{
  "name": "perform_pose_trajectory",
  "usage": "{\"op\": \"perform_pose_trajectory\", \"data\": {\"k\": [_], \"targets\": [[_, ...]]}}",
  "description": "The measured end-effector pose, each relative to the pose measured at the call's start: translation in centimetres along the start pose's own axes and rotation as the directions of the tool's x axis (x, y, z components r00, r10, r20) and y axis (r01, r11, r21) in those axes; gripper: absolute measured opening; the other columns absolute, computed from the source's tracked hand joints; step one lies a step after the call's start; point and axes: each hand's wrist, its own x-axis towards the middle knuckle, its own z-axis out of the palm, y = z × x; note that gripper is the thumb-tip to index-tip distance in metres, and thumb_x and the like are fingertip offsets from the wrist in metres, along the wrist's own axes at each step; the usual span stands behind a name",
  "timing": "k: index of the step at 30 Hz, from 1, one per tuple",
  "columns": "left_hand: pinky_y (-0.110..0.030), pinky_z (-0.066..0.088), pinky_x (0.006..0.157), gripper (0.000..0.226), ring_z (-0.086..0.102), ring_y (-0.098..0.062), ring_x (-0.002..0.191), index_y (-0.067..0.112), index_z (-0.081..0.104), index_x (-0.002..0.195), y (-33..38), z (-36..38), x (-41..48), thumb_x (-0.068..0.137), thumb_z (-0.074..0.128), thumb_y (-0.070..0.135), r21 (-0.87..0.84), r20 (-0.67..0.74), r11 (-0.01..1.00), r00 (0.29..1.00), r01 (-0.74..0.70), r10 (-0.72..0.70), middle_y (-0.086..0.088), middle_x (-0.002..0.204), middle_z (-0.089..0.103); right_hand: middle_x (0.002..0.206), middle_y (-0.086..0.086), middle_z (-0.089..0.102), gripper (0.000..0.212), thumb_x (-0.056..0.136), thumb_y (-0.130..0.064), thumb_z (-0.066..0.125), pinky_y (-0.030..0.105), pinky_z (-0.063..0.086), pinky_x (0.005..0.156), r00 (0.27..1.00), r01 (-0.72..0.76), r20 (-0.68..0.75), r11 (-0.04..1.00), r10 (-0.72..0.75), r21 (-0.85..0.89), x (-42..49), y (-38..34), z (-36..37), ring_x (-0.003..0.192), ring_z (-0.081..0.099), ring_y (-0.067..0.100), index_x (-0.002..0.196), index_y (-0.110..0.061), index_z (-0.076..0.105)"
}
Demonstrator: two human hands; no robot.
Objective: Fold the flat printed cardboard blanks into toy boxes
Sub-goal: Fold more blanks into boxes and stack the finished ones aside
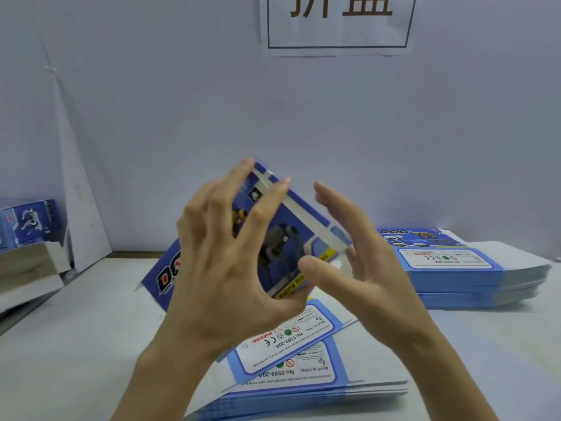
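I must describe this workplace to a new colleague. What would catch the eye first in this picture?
In the middle, the left hand grips a part-folded blue box while the right hand presses on its end. One stack of flat blanks lies below the hands, another stack at the right. A white sign with large characters hangs at the top.

The light is bright, even and cool. Soft, short shadows lie under the far stack [455, 268] to the right of the right hand [358, 259]. The left hand [230, 268] and the box [282, 238] it grips are slightly motion-blurred. Wide-angle distortion bows lines far from both hands.
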Motion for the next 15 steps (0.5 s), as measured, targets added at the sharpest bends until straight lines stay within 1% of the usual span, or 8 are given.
{"op": "perform_pose_trajectory", "data": {"k": [1, 3, 5, 7, 9, 11, 13, 15], "targets": [[-0.051, 0.033, 0.103, 0.094, 0.033, -0.037, 0.129, 0.02, 0.035, 0.142, 0.2, -0.2, 0.1, 0.065, 0.062, 0.065, 0.004, -0.011, 1.0, 1.0, 0.028, -0.028, -0.017, 0.149, 0.026, 0.137, -0.01, 0.049, 0.062, 0.079, -0.025, 0.071, 0.018, 0.048, 0.092, 0.999, 0.022, -0.034, 1.0, -0.022, 0.012, 0.1, 0.1, 0.1, 0.129, 0.048, 0.009, 0.135, -0.037, 0.047], [-0.044, 0.034, 0.106, 0.1, 0.029, -0.031, 0.13, 0.02, 0.032, 0.147, 0.4, -0.6, 0.2, 0.066, 0.061, 0.071, -0.041, -0.006, 0.998, 0.999, 0.04, -0.04, -0.013, 0.15, 0.021, 0.127, -0.001, 0.06, 0.051, 0.076, -0.013, 0.072, 0.023, 0.05, 0.091, 0.99, 0.087, -0.12, 0.992, -0.076, 0.095, 0.4, 0.2, 0.3, 0.119, 0.058, 0.015, 0.124, -0.024, 0.055], [-0.023, 0.03, 0.11, 0.098, 0.027, -0.013, 0.131, 0.025, 0.025, 0.15, 0.3, -1.6, 0.3, 0.071, 0.055, 0.075, -0.202, 0.007, 0.979, 0.999, 0.039, -0.039, 0.003, 0.15, 0.021, 0.115, 0.0, 0.067, 0.042, 0.075, -0.009, 0.074, 0.027, 0.051, 0.088, 0.951, 0.192, -0.273, 0.968, -0.144, 0.16, 0.7, -0.2, 0.0, 0.106, 0.064, 0.014, 0.113, -0.017, 0.058], [-0.018, 0.038, 0.101, 0.085, 0.036, -0.006, 0.13, 0.032, 0.024, 0.149, -0.2, -2.6, 0.6, 0.078, 0.057, 0.066, -0.38, -0.012, 0.924, 0.998, 0.047, -0.056, 0.02, 0.142, 0.029, 0.107, -0.007, 0.068, 0.036, 0.078, -0.016, 0.077, 0.021, 0.05, 0.084, 0.894, 0.298, -0.397, 0.937, -0.208, 0.179, 0.8, -0.9, -0.7, 0.099, 0.064, 0.009, 0.109, -0.019, 0.06], [-0.017, 0.048, 0.085, 0.074, 0.052, -0.011, 0.113, 0.038, 0.032, 0.144, -0.7, -2.9, 0.6, 0.079, 0.065, 0.051, -0.547, -0.044, 0.833, 0.991, 0.083, -0.128, 0.02, 0.13, 0.041, 0.101, -0.013, 0.07, 0.022, 0.084, -0.028, 0.069, 0.016, 0.049, 0.081, 0.854, 0.34, -0.47, 0.924, -0.225, 0.176, 0.6, -1.7, -1.3, 0.094, 0.063, 0.003, 0.106, -0.028, 0.066], [-0.021, 0.051, 0.079, 0.063, 0.058, -0.015, 0.1, 0.043, 0.045, 0.135, -0.3, -2.6, 0.5, 0.076, 0.067, 0.041, -0.728, -0.014, 0.668, 0.97, 0.156, -0.243, 0.01, 0.119, 0.047, 0.097, -0.014, 0.071, 0.019, 0.088, -0.032, 0.059, 0.016, 0.05, 0.078, 0.851, 0.296, -0.492, 0.941, -0.183, 0.162, 0.3, -2.4, -1.3, 0.091, 0.065, 0.004, 0.103, -0.034, 0.07], [-0.024, 0.052, 0.08, 0.051, 0.061, -0.018, 0.104, 0.042, 0.056, 0.124, 0.6, -1.9, 0.3, 0.075, 0.063, 0.035, -0.855, 0.039, 0.483, 0.951, 0.19, -0.305, 0.003, 0.122, 0.05, 0.094, -0.017, 0.07, 0.018, 0.091, -0.028, 0.056, 0.013, 0.049, 0.075, 0.872, 0.271, -0.459, 0.949, -0.17, 0.162, 0.1, -2.7, -0.7, 0.088, 0.065, 0.001, 0.104, -0.032, 0.068], [-0.027, 0.055, 0.073, 0.038, 0.066, -0.021, 0.096, 0.031, 0.061, 0.116, 1.4, -1.4, 0.1, 0.079, 0.058, 0.025, -0.963, 0.113, 0.196, 0.941, 0.182, -0.32, -0.001, 0.119, 0.061, 0.087, -0.023, 0.065, 0.018, 0.092, -0.021, 0.057, 0.006, 0.045, 0.072, 0.885, 0.297, -0.42, 0.939, -0.203, 0.172, 0.2, -2.9, 0.0, 0.08, 0.06, -0.008, 0.109, -0.025, 0.061]]}}
